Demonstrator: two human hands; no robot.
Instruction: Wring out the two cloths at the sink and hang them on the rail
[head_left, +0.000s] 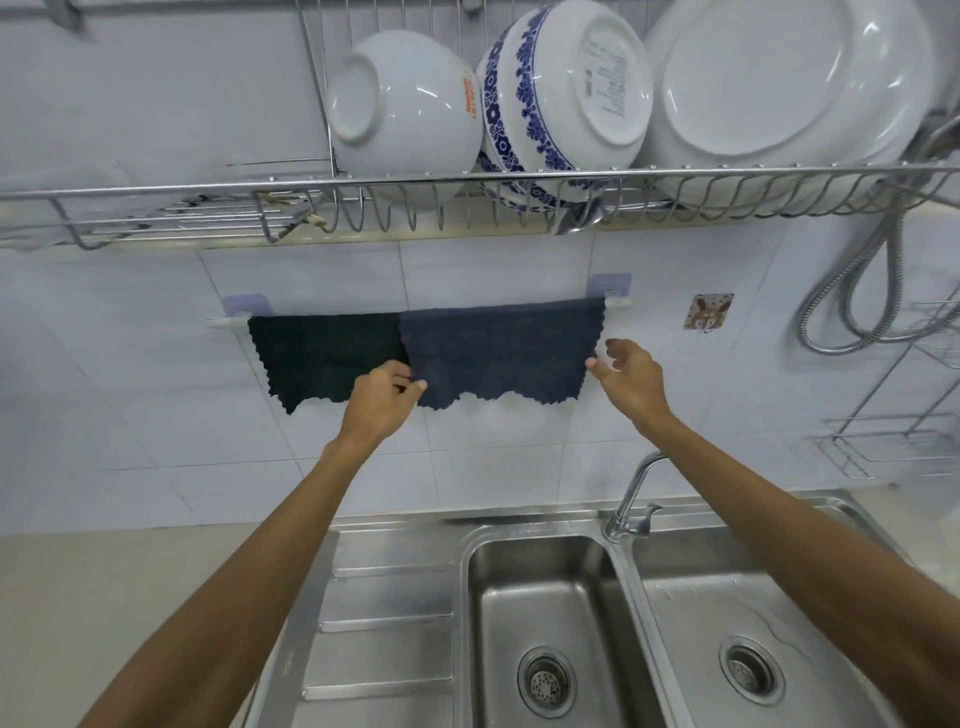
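Both cloths hang side by side over the white rail (224, 322) on the tiled wall, at about 12 o'clock from the sink (550, 587). The dark green cloth (324, 356) covers the rail's 9 o'clock half. The blue-grey cloth (501, 356) covers the 3 o'clock half, and its edge meets or slightly overlaps the green one in the middle. Both have zigzag lower edges hanging free against the tiles.

The left hand (382, 397) reaches up at the seam between the two cloths, thumb and forefinger pressed together and pinching the lower 9 o'clock corner of the blue-grey cloth. The right hand (631, 376) is at that cloth's 3 o'clock edge, fingers loosely spread and curled, with one fingertip just beside the edge; whether it actually touches the fabric cannot be told. It holds nothing.

Above the rail, at 12 o'clock, a wire rack (467, 179) carries a white bowl (400, 104), a blue-patterned bowl (563, 98) and a large plate (784, 88), all tipped on edge. Below, the steel sink has two basins with drains, and a tap (636, 499) stands between them at the back. A coiled metal hose (878, 275) hangs at 3 o'clock, near a small patterned hook (707, 310) stuck on the wall.
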